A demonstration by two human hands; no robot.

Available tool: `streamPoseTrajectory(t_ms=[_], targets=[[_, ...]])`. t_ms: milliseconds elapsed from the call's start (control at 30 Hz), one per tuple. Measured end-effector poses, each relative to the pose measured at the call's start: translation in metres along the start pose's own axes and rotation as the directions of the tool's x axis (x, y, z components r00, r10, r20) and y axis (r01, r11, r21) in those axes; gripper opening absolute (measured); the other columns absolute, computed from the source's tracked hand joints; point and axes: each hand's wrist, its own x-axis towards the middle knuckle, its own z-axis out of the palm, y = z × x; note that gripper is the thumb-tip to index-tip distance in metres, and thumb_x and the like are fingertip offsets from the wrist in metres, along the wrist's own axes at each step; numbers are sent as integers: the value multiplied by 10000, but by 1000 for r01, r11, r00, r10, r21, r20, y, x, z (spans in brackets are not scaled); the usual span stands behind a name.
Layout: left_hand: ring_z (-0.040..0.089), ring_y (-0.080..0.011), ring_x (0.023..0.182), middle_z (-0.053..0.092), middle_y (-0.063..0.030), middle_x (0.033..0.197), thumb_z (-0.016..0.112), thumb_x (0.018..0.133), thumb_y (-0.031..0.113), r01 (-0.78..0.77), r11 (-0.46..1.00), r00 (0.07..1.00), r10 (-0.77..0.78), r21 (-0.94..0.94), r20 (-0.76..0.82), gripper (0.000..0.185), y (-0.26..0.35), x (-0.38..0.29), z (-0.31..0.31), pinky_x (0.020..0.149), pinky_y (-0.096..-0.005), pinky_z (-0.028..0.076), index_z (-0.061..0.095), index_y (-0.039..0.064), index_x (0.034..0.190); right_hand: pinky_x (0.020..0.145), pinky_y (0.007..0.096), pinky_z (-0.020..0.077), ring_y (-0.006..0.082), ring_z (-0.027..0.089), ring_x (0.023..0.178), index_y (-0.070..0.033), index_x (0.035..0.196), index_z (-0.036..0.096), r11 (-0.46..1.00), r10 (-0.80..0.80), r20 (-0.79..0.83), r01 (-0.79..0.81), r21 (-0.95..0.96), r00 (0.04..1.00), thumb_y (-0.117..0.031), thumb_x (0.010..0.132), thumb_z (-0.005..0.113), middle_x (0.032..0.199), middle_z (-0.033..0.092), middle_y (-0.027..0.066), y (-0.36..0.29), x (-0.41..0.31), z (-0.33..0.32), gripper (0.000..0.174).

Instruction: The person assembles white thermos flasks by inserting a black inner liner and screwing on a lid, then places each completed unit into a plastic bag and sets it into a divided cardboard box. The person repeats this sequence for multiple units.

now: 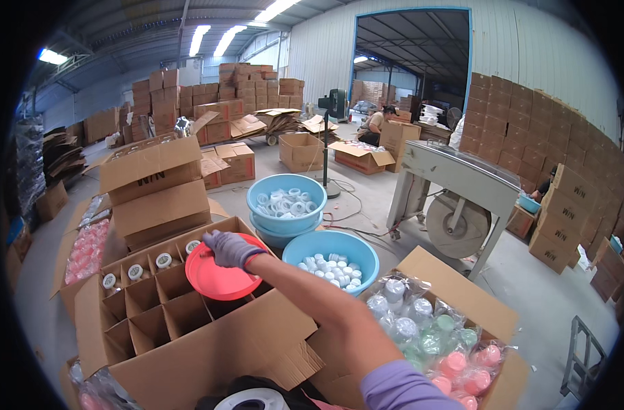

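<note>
My right hand (232, 248), in a grey glove, has its fingers curled at the far rim of a round red plastic dish (224, 282). The dish is over an open cardboard carton (209, 348) with cardboard dividers (148, 297). Along the carton's far row stand jars or bottles with white-rimmed round tops (164, 260); the dish and my hand hide some cells. My left hand is out of view. Just beyond the carton, a light-blue basin (376, 256) holds white caps (332, 271). Behind it, stacked blue basins (253, 205) hold clear plastic rings (291, 202).
At right, an open carton (455, 302) holds bagged bottles with white, green and pink tops (452, 364). A white tape roll (253, 400) lies near me. Beyond are a strapping machine (450, 174), a pedestal fan (335, 105), floor cables (360, 230) and a crouching person (376, 125).
</note>
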Motion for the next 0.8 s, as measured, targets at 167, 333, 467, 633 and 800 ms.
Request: streamPoseTrajectory(t_ms=[167, 333, 467, 633, 800], targets=[[469, -101, 441, 531, 0, 560, 570, 1001, 346, -48, 999, 997, 48, -1, -54, 332, -8, -8, -6, 413, -275, 367, 594, 46, 861, 604, 308, 557, 154, 656, 703, -71, 1104, 565, 330, -141, 397, -335, 882, 907, -192, 888, 689, 893, 646, 68, -59, -85, -70, 277], [444, -111, 413, 511, -5, 524, 571, 1005, 403, -96, 995, 995, 97, 22, -37, 411, -12, -4, -2, 392, -289, 344, 568, 54, 788, 558, 239, 520, 82, 619, 660, -74, 1015, 586, 212, -356, 539, -496, 842, 763, -297, 944, 670, 794, 604, 12, -101, -194, -76, 249], [389, -91, 414, 483, 17, 521, 565, 1006, 450, -122, 992, 993, 122, 42, 4, 442, -2, -7, 7, 393, -298, 298, 529, 83, 763, 518, 229, 481, 75, 584, 597, -55, 936, 584, 364, -329, 579, -466, 806, 746, -281, 936, 645, 733, 571, 4, -116, -227, -79, 234], [389, -85, 417, 469, 32, 522, 568, 1008, 438, -74, 997, 997, 74, 2, -16, 415, -6, -7, 6, 392, -287, 292, 528, 90, 784, 501, 220, 457, 73, 566, 574, -41, 908, 576, 362, -297, 593, -486, 796, 749, -265, 916, 630, 712, 557, 7, -116, -234, -78, 231], [374, -78, 414, 446, 44, 515, 573, 1008, 429, -70, 997, 997, 69, -44, -16, 406, -10, -1, 5, 387, -281, 272, 514, 103, 773, 506, 211, 453, 67, 553, 572, -41, 911, 574, 328, -283, 596, -508, 796, 751, -259, 907, 641, 723, 566, 8, -107, -236, -72, 228]])
